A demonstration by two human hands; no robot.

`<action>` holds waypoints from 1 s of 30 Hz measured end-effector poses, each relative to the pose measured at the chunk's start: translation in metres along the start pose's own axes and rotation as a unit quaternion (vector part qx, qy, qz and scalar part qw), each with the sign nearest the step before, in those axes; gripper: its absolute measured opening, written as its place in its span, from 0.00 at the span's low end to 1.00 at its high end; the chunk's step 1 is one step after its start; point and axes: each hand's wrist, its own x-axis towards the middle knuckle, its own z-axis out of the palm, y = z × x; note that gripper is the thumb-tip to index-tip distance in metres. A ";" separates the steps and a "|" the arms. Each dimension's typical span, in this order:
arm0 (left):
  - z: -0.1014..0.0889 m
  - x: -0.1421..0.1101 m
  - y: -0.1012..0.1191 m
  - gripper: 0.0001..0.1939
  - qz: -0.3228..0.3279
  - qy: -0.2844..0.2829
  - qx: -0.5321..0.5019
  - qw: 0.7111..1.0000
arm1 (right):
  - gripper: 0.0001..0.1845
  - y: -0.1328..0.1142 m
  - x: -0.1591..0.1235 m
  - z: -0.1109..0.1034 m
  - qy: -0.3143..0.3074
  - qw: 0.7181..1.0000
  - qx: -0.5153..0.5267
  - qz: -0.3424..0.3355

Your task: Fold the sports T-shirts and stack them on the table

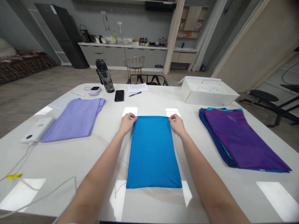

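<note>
A blue folded garment (153,152) lies flat on the white table in front of me, in a neat rectangle. My left hand (128,123) pinches its far left corner between thumb and fingers. At the far right corner, my right hand (177,124) grips the cloth the same way. The far edge runs straight between both hands. To the right lies a stack of folded garments, with a purple one (243,137) on top and blue ones beneath. A lavender folded garment (74,119) rests on the left.
A white power strip (38,129) with cables sits at the left. Toward the back stand a dark water bottle (106,77), a phone (119,95), a pen (135,94), papers (138,87) and a lavender device (94,91). A white open box (205,96) is at the back right.
</note>
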 end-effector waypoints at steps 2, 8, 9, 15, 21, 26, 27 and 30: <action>0.004 -0.001 -0.003 0.07 -0.018 0.000 0.046 0.999 | 0.06 0.003 -0.003 0.002 -0.011 0.998 -0.053 -0.012; 0.014 -0.021 0.040 0.16 0.117 0.018 0.087 0.989 | 0.14 -0.017 -0.009 -0.001 0.050 0.992 -0.082 -0.082; 0.020 -0.028 0.048 0.17 0.153 -0.014 0.098 0.983 | 0.14 -0.023 -0.011 0.001 0.045 0.991 -0.079 -0.096; 0.066 -0.058 0.046 0.25 0.188 -0.138 0.269 0.935 | 0.25 -0.049 -0.035 0.035 -0.118 0.973 -0.118 -0.157; 0.076 -0.059 0.031 0.29 0.169 -0.104 0.300 0.933 | 0.31 -0.040 -0.052 0.054 -0.161 0.944 -0.244 -0.149; 0.073 -0.054 0.028 0.29 0.137 -0.070 0.301 0.941 | 0.34 -0.036 -0.050 0.054 -0.147 0.948 -0.255 -0.122; 0.071 -0.052 0.027 0.30 0.136 -0.071 0.300 0.942 | 0.35 -0.036 -0.050 0.054 -0.147 0.948 -0.255 -0.119; 0.065 -0.044 0.022 0.31 0.145 -0.090 0.295 0.940 | 0.36 -0.035 -0.050 0.055 -0.146 0.948 -0.254 -0.121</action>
